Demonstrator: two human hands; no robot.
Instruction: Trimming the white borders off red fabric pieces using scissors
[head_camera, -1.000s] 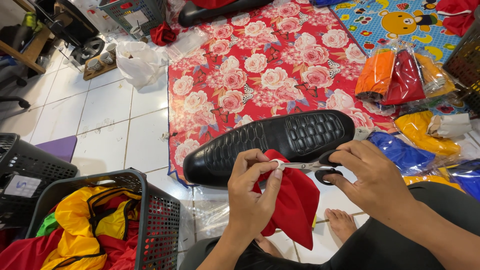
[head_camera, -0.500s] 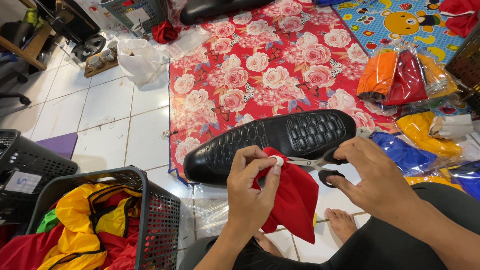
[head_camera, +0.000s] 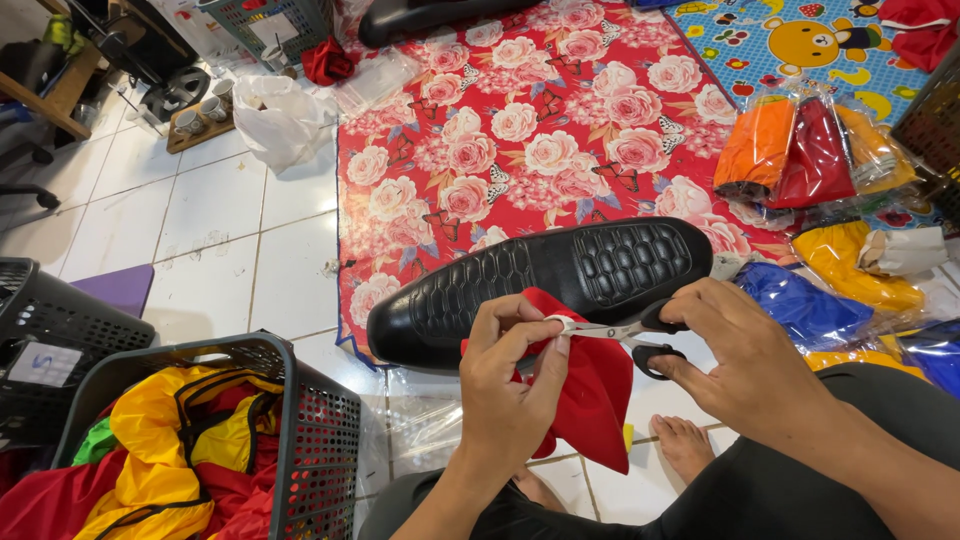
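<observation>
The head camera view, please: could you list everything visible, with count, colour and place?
red cloth: one, red, pinched in the left hand
scissors: one, black handles, in the right hand, blades at the cloth
seat cushion: one, black, embossed, behind the hands
floral mat: one, red with roses, on the tiled floor
basket: one, dark, lower left, holding yellow and red fabric
bagged garments: several, orange, red, yellow, blue, right
left hand: one, centre
right hand: one, right of centre
</observation>
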